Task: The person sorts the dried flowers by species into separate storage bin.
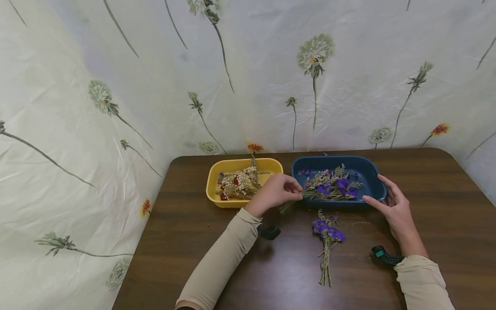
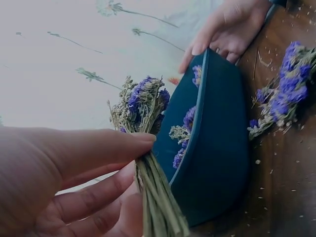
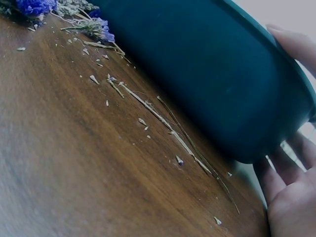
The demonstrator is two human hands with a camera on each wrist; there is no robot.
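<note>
My left hand (image 1: 277, 190) pinches the stems of a bunch of dried purple flowers (image 2: 148, 101) between thumb and fingers. In the head view the flower heads lie over the blue tray (image 1: 372, 183), and the stem ends stick out past its left front corner. My right hand (image 1: 395, 206) holds the tray's right end, thumb at the front rim and fingers round the end wall. More purple flowers (image 2: 189, 118) show inside the tray in the left wrist view. On the table in front lies a second purple bunch (image 1: 327, 234), its stems bound with a tie.
A yellow tray (image 1: 211, 185) with cream and red dried flowers stands left of the blue one, behind my left forearm. Loose stem pieces (image 3: 163, 121) and crumbs are scattered on the brown table (image 1: 186, 241). A dandelion-patterned sheet (image 1: 248, 107) hangs along the table's back edge.
</note>
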